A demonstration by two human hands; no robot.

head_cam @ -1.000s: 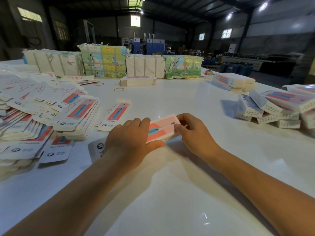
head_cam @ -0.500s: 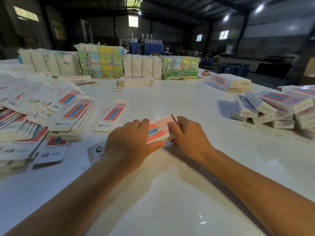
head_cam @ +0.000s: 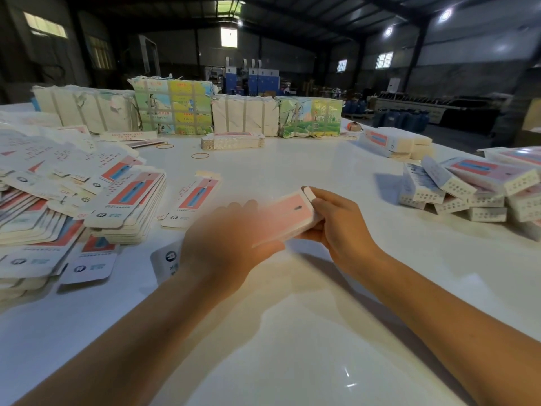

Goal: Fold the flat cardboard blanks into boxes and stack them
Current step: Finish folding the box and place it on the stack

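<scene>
A pink and white box (head_cam: 288, 213) is lifted a little above the white table (head_cam: 292, 332), tilted up to the right. My right hand (head_cam: 339, 227) grips its right end, thumb on the white end flap. My left hand (head_cam: 225, 247) is motion-blurred and holds the box's left part from above. Flat printed blanks (head_cam: 126, 197) lie in piles at the left, with one single blank (head_cam: 194, 199) beside them. Folded boxes (head_cam: 468, 189) are heaped at the right.
Strapped bundles of printed cardboard (head_cam: 175, 109) line the table's far edge. A low stack of blanks (head_cam: 232, 140) and two rubber bands (head_cam: 200, 155) lie in front of them. Another group of folded boxes (head_cam: 393, 143) sits at the far right.
The box has been raised off the table and tilted up to the right. My right hand moved up along its end, and my left hand is moving quickly.
</scene>
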